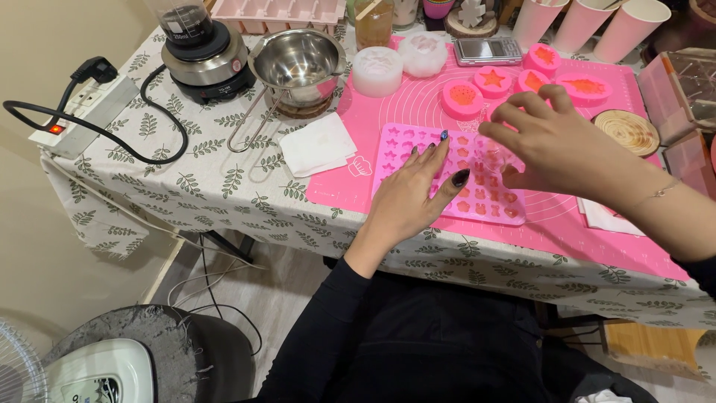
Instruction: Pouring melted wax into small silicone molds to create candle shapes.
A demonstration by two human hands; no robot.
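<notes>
Pink silicone mould tray point(418, 153) lies flat on the pink silicone mat point(418, 104), near the front edge of the counter point(224, 186). Its small shaped cavities hold orange-pink fill toward the right and front; the left cavities look the same pink as the tray, contents not discernible.

Left hand point(414, 190): palm down, fingers spread flat, resting on the front left part of the mould tray. Grips nothing; presses on it.

Right hand point(548, 142): hovers over the tray's right end, fingers curled and partly closed. What, if anything, is pinched between the fingertips cannot be told.

Behind the tray, five round and oval pink moulds point(494, 80) with orange shapes inside, side by side. Two white moulds point(377, 71) further left. Steel pot point(298, 63) with wire handle on the cloth, interior looks bare. Glass beaker point(185, 22) with dark contents sits on a small hot plate point(209, 71). Digital scale point(488, 50) at mat's rear. Three pale paper cups point(582, 26) at far right rear. Wooden coaster point(626, 132) right of the tray. Folded white napkin point(317, 144) left of the mat.

Counter covered by leaf-print cloth. Power strip point(82, 112) at left end, red switch lit, black plug inserted. Pale wood floor below with loose cables.
</notes>
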